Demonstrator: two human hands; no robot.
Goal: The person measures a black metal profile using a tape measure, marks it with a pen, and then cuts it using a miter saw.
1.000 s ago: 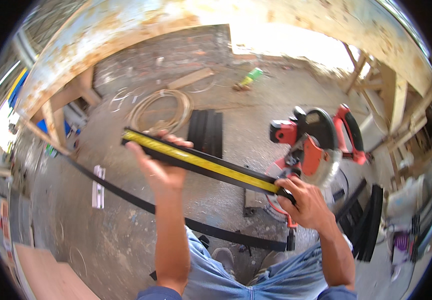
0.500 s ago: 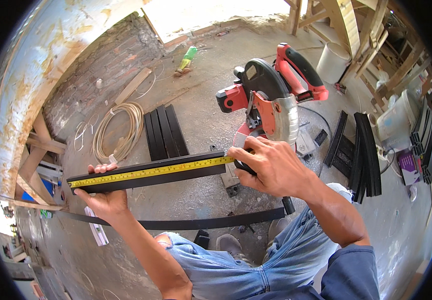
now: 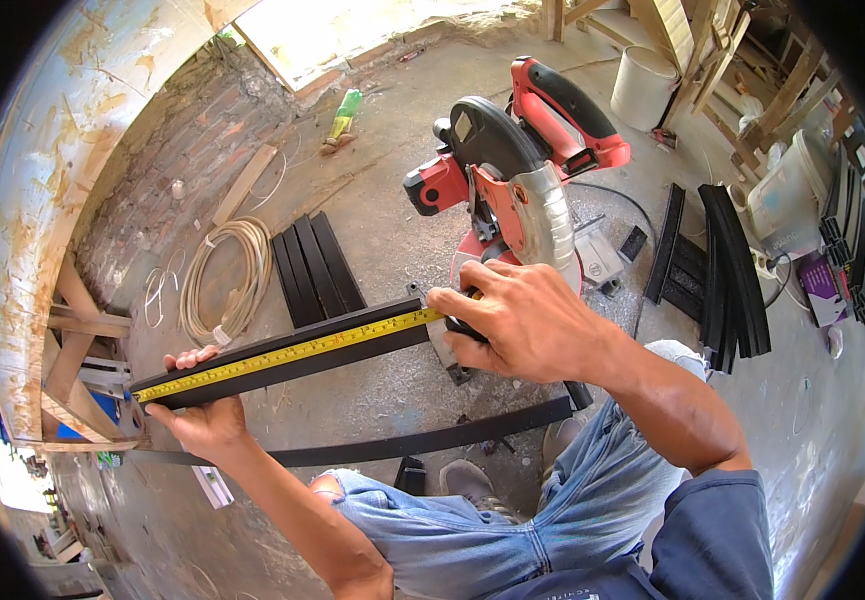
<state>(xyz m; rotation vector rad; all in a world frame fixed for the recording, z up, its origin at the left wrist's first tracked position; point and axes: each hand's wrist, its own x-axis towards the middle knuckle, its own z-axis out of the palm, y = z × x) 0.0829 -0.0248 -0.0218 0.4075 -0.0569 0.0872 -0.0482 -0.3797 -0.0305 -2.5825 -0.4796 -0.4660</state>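
Note:
A straight black bar is raised over the floor, slanting up to the right. Its left end sits in my left hand, thumb below and fingertips over the far edge. Along the bar runs a yellow tape measure blade, its tip at the bar's left end. My right hand is closed round the tape measure's case at the bar's right end; the fingers mostly hide the case. Just beyond that hand stands a red and black miter saw.
Short black bars lie left of the saw, near a coiled hose. More black pieces rest at the right, by a white bucket. A long black strip crosses the floor before my shoes. A green bottle lies farther off.
The view has shifted a little. The bar's right end and my right hand appear slightly farther left, and the bar slants more steeply. Both hands keep their hold.

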